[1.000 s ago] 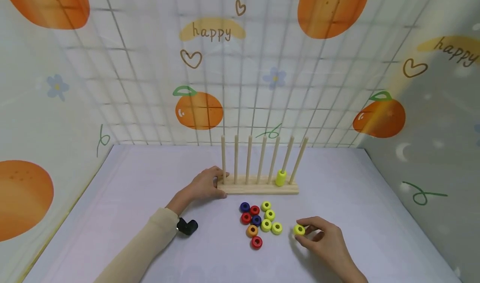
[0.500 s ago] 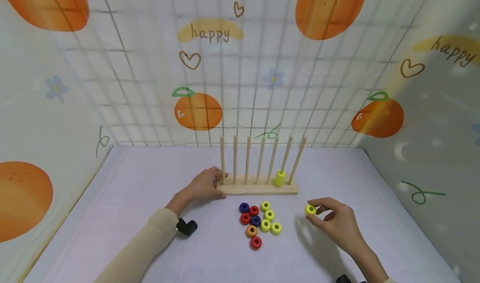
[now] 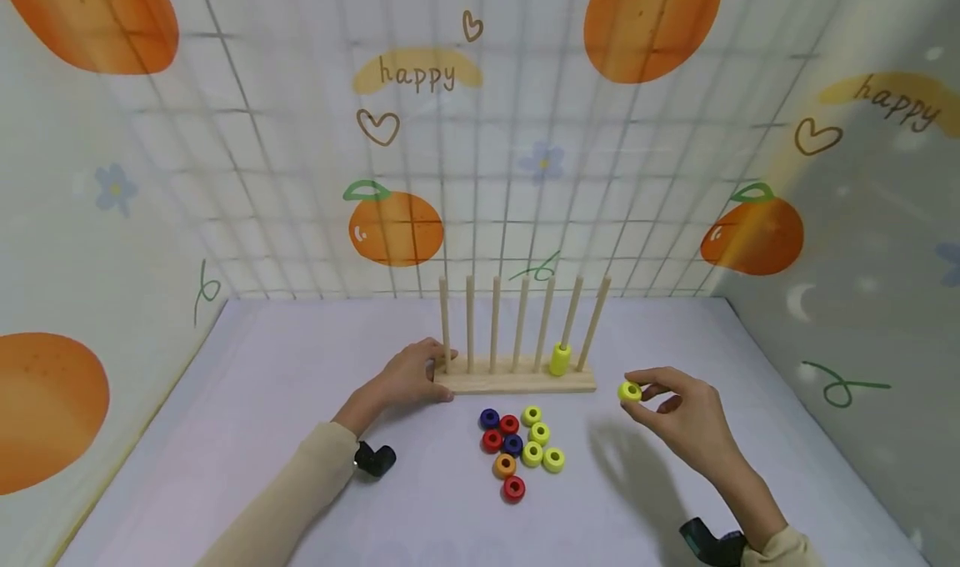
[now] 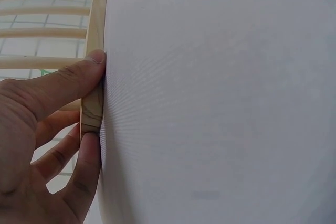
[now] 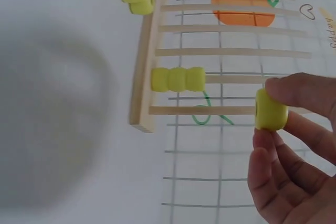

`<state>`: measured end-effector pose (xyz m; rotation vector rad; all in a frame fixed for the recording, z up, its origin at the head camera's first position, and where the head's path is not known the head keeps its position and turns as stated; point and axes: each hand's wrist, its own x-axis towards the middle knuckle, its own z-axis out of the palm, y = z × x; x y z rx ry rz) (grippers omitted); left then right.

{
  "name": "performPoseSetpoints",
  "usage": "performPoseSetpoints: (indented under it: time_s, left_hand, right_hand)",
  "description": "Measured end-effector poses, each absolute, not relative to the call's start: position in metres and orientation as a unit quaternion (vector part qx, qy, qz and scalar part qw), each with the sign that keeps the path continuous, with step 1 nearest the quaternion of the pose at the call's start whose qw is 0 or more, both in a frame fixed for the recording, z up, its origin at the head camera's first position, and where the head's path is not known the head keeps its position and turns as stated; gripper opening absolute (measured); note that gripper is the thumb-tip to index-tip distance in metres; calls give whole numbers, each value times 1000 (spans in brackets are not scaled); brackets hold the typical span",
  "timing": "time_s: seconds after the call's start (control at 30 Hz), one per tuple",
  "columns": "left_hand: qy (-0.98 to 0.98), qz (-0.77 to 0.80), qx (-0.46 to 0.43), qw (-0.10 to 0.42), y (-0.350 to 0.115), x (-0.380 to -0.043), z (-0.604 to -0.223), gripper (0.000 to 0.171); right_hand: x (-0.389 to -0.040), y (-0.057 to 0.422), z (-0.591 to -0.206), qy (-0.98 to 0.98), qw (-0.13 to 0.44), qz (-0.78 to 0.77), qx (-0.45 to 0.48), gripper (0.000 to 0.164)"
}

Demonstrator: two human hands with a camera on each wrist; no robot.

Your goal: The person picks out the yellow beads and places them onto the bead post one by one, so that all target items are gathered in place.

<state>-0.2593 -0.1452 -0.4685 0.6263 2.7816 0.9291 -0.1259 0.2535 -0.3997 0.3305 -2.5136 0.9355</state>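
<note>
My left hand (image 3: 408, 373) grips the left end of a wooden peg rack (image 3: 517, 381), its thumb on the front edge and fingers round the end and back. Several thin upright pegs rise from the rack's base. On the second peg from the right sits a stack of three yellow beads (image 5: 177, 79). To the right of the rack, above the table, my right hand (image 3: 686, 417) pinches a yellow bead (image 5: 271, 109) between thumb and fingertips. In the right wrist view that bead is apart from the stack and overlaps the line of the end peg.
In front of the rack lie loose beads: several yellow ones (image 3: 554, 459), red ones (image 3: 513, 489), two dark blue ones (image 3: 512, 444) and an orange one (image 3: 504, 466). A white cloth (image 3: 420, 517) covers the table. Printed curtains (image 3: 300, 175) stand behind and at both sides.
My right hand has lifted the yellow bead and carried it away and to the right, up beside the rack's right end. The left hand stays on the rack.
</note>
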Motion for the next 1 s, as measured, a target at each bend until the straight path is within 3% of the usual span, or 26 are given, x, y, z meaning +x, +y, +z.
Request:
performPoseSetpoints:
  time_s: [1.0]
  left_hand:
    - [923, 311, 210, 81, -146, -263, -468, 69]
  right_hand:
    - [-157, 243, -322, -887, 274, 322, 183, 35]
